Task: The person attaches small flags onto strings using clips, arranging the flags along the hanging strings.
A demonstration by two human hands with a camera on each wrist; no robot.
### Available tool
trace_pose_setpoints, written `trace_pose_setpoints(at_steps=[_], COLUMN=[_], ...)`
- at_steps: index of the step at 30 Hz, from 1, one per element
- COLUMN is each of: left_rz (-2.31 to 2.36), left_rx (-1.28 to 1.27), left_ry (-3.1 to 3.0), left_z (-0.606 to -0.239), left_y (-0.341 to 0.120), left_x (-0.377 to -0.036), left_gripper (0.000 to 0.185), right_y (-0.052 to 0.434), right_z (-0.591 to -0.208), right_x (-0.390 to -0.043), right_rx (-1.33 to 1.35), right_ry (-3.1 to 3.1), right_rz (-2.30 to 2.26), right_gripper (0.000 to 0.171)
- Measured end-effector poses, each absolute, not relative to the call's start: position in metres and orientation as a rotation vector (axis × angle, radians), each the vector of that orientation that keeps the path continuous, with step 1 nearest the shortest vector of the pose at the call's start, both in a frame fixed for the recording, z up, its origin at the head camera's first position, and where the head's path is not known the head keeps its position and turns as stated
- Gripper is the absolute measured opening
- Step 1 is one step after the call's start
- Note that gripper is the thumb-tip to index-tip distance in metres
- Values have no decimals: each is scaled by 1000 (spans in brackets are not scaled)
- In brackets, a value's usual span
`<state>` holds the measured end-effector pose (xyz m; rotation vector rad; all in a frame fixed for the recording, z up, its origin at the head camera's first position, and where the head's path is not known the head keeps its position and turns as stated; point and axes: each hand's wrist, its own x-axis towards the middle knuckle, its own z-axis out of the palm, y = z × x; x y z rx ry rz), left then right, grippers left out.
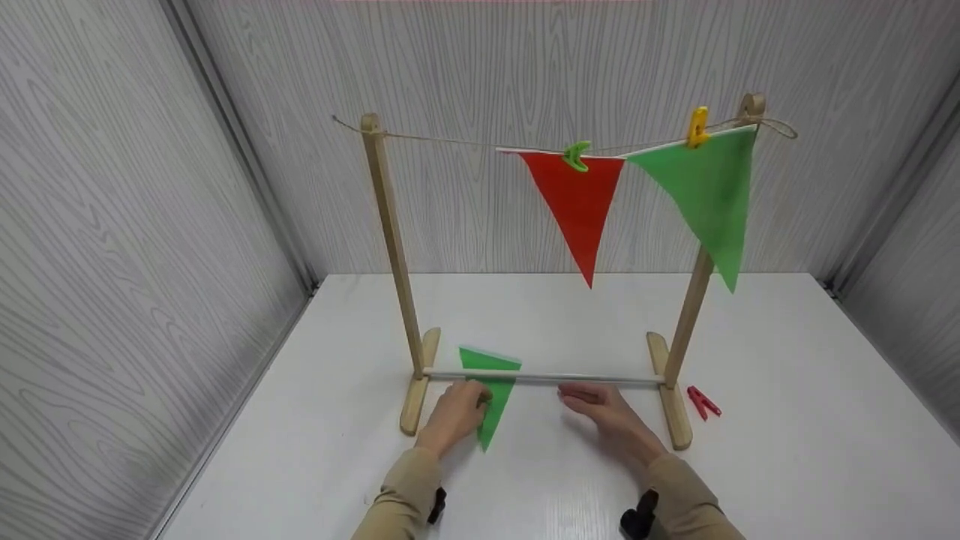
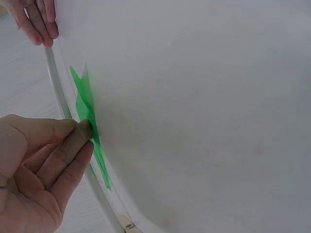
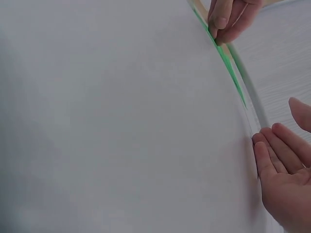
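A green triangular flag (image 1: 497, 405) with a white top edge lies on the table, the stand's white lower bar (image 1: 570, 377) crossing above it. My left hand (image 1: 455, 412) pinches the flag at its left side; in the left wrist view the thumb and fingertips meet at the green flag (image 2: 85, 99), hiding the exact grip. Beside the bar, my right hand (image 1: 604, 415) rests low over the table with straight fingers and nothing in it. In the right wrist view its fingers (image 3: 282, 155) point toward the bar, thumb apart.
A string (image 1: 450, 140) spans two wooden posts (image 1: 394, 232). From it hang a red flag (image 1: 581, 202) with a green clothespin (image 1: 577, 156) and a green flag (image 1: 709, 187) with a yellow clothespin (image 1: 697, 127). A red clothespin (image 1: 703, 403) lies right of the stand.
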<state>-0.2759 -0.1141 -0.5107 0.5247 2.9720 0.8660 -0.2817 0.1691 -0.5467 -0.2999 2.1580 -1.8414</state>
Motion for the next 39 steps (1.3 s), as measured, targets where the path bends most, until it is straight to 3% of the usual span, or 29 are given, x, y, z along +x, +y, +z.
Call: trace_pose_setpoints(at_steps=[9,39], left_rz=[1047,828], left_rx=[562,595], left_ry=[2963,2923], left_z=[-514,-517], left_y=[-110,-111], left_x=[-282,-275], left_gripper=[18,31], right_y=[169,169], right_z=[-547,-548], right_x=[-281,-279], right_rx=[-320,-332], right_ry=[2103,2104], right_rz=[-1844,-1833], right_gripper=[57,57])
